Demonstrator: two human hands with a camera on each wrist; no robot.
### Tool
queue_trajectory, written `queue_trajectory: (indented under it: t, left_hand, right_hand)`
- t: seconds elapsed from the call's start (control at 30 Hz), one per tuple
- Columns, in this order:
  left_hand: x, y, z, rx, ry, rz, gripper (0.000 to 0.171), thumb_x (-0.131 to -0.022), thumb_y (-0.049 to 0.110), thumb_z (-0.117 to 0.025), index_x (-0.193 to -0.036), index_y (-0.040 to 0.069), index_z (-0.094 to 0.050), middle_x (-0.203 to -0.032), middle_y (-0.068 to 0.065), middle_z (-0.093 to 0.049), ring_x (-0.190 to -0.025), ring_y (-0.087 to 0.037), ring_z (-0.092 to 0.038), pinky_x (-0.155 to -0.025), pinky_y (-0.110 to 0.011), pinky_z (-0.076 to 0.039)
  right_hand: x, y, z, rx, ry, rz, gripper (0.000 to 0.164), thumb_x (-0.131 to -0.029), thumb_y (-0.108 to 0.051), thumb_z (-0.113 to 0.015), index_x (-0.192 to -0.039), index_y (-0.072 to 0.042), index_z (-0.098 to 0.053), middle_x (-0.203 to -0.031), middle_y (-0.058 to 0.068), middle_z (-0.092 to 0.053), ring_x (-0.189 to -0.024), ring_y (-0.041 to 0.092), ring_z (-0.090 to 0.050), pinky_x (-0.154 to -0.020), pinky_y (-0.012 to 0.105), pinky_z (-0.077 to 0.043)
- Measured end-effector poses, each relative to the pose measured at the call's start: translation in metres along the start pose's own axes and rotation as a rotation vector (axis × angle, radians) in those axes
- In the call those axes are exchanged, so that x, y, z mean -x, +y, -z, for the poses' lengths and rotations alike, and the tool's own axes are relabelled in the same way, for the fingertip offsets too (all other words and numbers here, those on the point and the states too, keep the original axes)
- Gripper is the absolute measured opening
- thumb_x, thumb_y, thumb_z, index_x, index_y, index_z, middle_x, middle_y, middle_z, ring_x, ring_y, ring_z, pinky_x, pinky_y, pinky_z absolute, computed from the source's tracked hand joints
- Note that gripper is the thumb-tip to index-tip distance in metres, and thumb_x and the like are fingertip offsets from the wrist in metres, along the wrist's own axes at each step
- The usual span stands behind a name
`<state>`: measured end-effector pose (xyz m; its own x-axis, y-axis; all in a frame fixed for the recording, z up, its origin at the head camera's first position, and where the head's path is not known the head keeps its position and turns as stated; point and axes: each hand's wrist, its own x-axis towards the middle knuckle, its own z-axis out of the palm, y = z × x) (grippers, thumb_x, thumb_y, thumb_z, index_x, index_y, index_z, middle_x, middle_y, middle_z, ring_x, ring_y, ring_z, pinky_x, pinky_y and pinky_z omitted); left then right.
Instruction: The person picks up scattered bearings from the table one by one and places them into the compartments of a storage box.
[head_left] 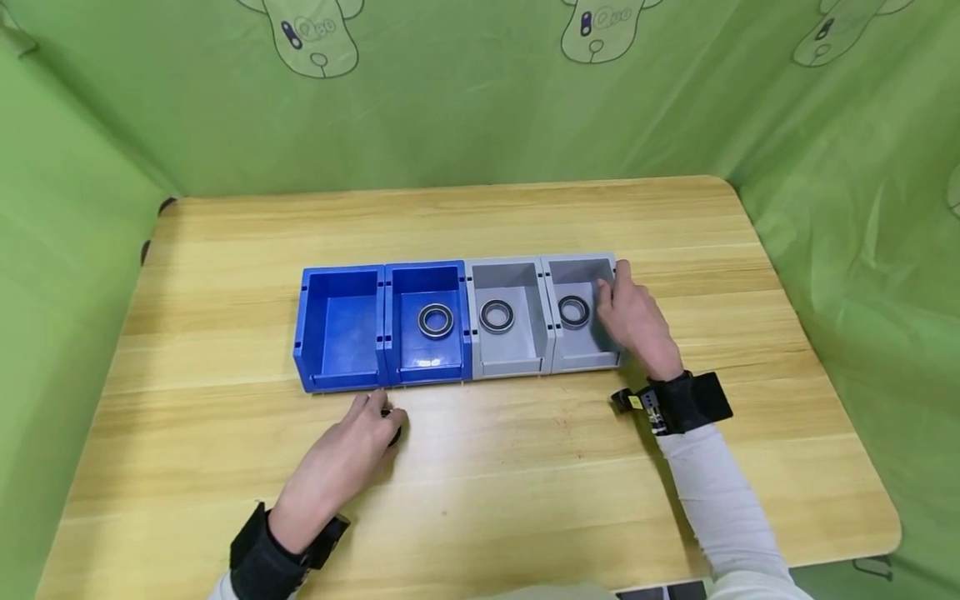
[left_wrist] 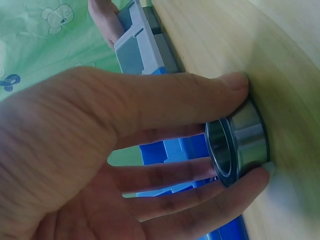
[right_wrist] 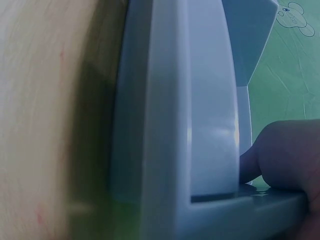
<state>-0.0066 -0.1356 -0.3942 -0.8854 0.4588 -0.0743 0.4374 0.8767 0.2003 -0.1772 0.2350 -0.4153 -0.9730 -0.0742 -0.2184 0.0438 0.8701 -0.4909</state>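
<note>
My left hand (head_left: 341,458) pinches a ball bearing (left_wrist: 250,142) between thumb and fingers, just in front of the blue bins. From above, the hand covers most of that bearing. At the far right end, my right hand (head_left: 641,321) grips the side wall of the right grey bin (head_left: 585,362), thumb inside and fingers outside. A bearing (head_left: 573,312) lies in this bin. Another bearing (head_left: 497,317) lies in the left grey bin (head_left: 510,367), and one more bearing (head_left: 436,321) in the right blue bin (head_left: 427,373). The left blue bin (head_left: 341,333) holds nothing.
The bins stand side by side in one row on a wooden table (head_left: 510,483). Green printed cloth (head_left: 465,108) hangs behind the table and along both sides. Each wrist wears a black strap, like the right strap (head_left: 690,402).
</note>
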Motion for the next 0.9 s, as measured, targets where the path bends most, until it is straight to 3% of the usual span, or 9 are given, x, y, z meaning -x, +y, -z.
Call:
queue_trajectory:
  t: [0.33, 0.5, 0.7, 0.9]
  left_hand:
    - [0.000, -0.003, -0.002, -0.038, 0.059, -0.079, 0.021, -0.077, 0.004, -0.084, -0.092, 0.003, -0.071, -0.089, -0.013, -0.056, -0.073, -0.022, -0.045, -0.062, -0.029, -0.043]
    - [-0.001, -0.004, -0.002, -0.030, 0.067, -0.113, 0.025, -0.077, 0.006, -0.084, -0.098, 0.004, -0.071, -0.088, -0.011, -0.054, -0.074, -0.021, -0.042, -0.061, -0.028, -0.040]
    - [-0.002, -0.004, 0.012, -0.027, 0.080, -0.105, 0.036, -0.078, 0.010, -0.085, -0.110, 0.000, -0.073, -0.093, -0.015, -0.059, -0.078, -0.023, -0.049, -0.064, -0.029, -0.048]
    - [-0.004, -0.016, 0.030, 0.007, 0.115, -0.072, 0.046, -0.080, 0.010, -0.085, -0.120, -0.005, -0.071, -0.102, -0.021, -0.064, -0.085, -0.027, -0.057, -0.068, -0.032, -0.054]
  right_hand:
    - [-0.001, 0.000, 0.002, 0.046, 0.035, 0.005, 0.047, -0.111, -0.032, -0.028, -0.139, 0.005, -0.030, -0.071, 0.015, -0.047, -0.056, 0.029, -0.053, -0.046, 0.037, -0.037]
    - [-0.002, 0.002, -0.001, 0.042, 0.036, 0.018, 0.046, -0.110, -0.029, -0.029, -0.140, 0.007, -0.030, -0.071, 0.015, -0.048, -0.055, 0.028, -0.052, -0.046, 0.036, -0.036]
    - [-0.001, 0.002, -0.002, 0.037, 0.043, 0.030, 0.045, -0.110, -0.028, -0.029, -0.138, 0.007, -0.031, -0.071, 0.015, -0.048, -0.054, 0.027, -0.052, -0.045, 0.035, -0.036]
    - [0.000, 0.001, -0.001, 0.041, 0.035, 0.026, 0.046, -0.111, -0.029, -0.028, -0.139, 0.007, -0.031, -0.071, 0.015, -0.048, -0.056, 0.028, -0.052, -0.046, 0.036, -0.036]
